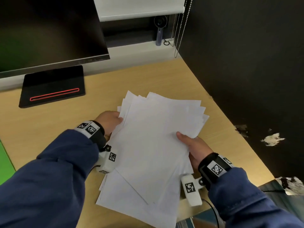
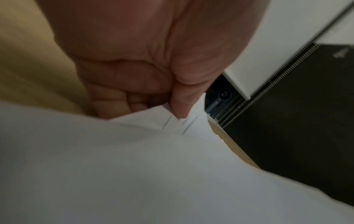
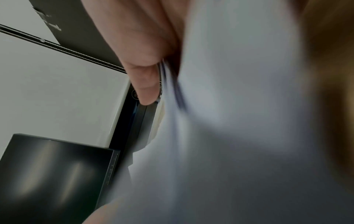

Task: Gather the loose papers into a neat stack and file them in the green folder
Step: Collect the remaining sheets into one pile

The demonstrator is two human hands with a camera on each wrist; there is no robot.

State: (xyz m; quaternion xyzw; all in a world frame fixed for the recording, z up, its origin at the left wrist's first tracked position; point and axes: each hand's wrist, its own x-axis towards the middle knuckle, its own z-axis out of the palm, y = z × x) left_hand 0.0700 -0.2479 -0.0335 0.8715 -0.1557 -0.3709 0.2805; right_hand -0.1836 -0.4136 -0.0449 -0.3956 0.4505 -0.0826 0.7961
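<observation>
A loose, fanned bunch of white papers (image 1: 153, 139) is held above the wooden desk (image 1: 164, 76), its sheets skewed at different angles. My left hand (image 1: 110, 120) grips the left edge of the papers (image 2: 134, 159), thumb on top and fingers curled beneath. My right hand (image 1: 192, 143) pinches the right edge, thumb (image 3: 145, 84) pressed on the top sheet of the papers (image 3: 239, 121) and fingers hidden below. A strip of the green folder (image 1: 5, 160) shows at the far left edge of the desk.
A black monitor (image 1: 49, 30) stands at the back left, with its black base (image 1: 52, 86) bearing a red outlined slot. A dark wall panel (image 1: 246, 63) borders the desk on the right. A blind with bead chains (image 1: 178, 27) hangs at the back.
</observation>
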